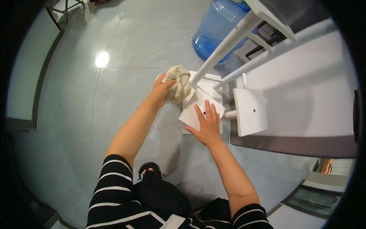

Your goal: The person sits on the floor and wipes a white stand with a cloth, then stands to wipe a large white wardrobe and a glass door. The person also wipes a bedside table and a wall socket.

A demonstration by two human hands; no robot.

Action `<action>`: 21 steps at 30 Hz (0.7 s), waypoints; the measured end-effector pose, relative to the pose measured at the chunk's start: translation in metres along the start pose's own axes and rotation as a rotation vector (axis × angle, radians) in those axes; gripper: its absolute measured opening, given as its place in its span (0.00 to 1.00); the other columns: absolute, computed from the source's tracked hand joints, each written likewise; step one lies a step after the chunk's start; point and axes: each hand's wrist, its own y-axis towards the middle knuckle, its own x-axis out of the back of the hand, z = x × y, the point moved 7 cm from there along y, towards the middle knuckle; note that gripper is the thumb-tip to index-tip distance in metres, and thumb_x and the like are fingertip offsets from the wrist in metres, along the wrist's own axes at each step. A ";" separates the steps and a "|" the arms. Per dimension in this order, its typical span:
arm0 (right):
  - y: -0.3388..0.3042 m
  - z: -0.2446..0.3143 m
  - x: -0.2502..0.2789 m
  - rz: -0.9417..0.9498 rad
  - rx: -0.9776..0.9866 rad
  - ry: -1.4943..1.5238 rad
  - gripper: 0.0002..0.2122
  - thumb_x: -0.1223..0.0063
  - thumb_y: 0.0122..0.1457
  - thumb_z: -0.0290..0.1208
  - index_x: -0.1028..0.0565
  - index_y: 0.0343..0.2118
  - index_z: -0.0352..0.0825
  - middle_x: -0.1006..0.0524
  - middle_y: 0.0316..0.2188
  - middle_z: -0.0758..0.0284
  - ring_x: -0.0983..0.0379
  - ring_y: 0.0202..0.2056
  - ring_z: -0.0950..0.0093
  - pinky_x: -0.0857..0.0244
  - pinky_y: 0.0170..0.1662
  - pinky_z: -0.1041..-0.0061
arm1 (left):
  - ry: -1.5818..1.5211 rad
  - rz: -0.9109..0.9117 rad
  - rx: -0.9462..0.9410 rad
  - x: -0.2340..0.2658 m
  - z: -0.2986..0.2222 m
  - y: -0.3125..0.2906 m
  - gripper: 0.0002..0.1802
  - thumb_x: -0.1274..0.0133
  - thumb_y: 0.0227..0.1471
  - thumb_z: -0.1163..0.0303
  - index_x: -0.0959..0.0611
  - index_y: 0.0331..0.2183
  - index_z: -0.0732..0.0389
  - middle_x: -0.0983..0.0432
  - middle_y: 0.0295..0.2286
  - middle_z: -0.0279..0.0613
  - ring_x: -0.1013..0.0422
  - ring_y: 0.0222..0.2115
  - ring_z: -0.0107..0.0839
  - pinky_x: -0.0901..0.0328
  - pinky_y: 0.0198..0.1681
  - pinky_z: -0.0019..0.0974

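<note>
Your left hand (161, 90) pinches the cloth (179, 84), with the white board (190, 114) at its four o'clock, under your spread right hand (208, 127).

The cloth (180, 86) is left of the board (191, 114), with the jug (219, 21) behind both.

Clutching a cream cloth (180, 84) in the left hand (161, 90); resting the right hand (208, 129) on a white board (192, 113), nearer than the blue jug (222, 26) on the far side.

And I'm scanning the whole view now (right out to the dark, curved rim): no lettering, label, number or sign I can read.
</note>
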 end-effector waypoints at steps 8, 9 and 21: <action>0.006 0.008 -0.033 0.060 -0.178 -0.169 0.42 0.45 0.48 0.60 0.46 0.64 0.49 0.57 0.65 0.52 0.63 0.65 0.48 0.64 0.57 0.33 | 1.097 0.184 -0.351 -0.004 0.120 0.061 0.30 0.45 0.43 0.75 0.26 0.52 0.51 0.26 0.43 0.47 0.29 0.40 0.47 0.34 0.45 0.42; 0.005 0.004 -0.034 0.051 -0.194 -0.168 0.42 0.45 0.48 0.59 0.46 0.64 0.48 0.57 0.66 0.52 0.64 0.65 0.49 0.66 0.57 0.33 | 1.198 0.231 -0.382 -0.013 0.124 0.053 0.30 0.44 0.41 0.74 0.25 0.50 0.51 0.27 0.42 0.47 0.30 0.40 0.49 0.35 0.45 0.44; -0.021 -0.024 -0.016 0.335 0.081 0.004 0.37 0.37 0.39 0.43 0.37 0.59 0.58 0.54 0.66 0.65 0.68 0.66 0.52 0.75 0.61 0.36 | 1.085 0.266 -0.361 -0.011 0.091 0.063 0.22 0.44 0.41 0.75 0.20 0.43 0.58 0.24 0.41 0.51 0.28 0.43 0.46 0.33 0.45 0.42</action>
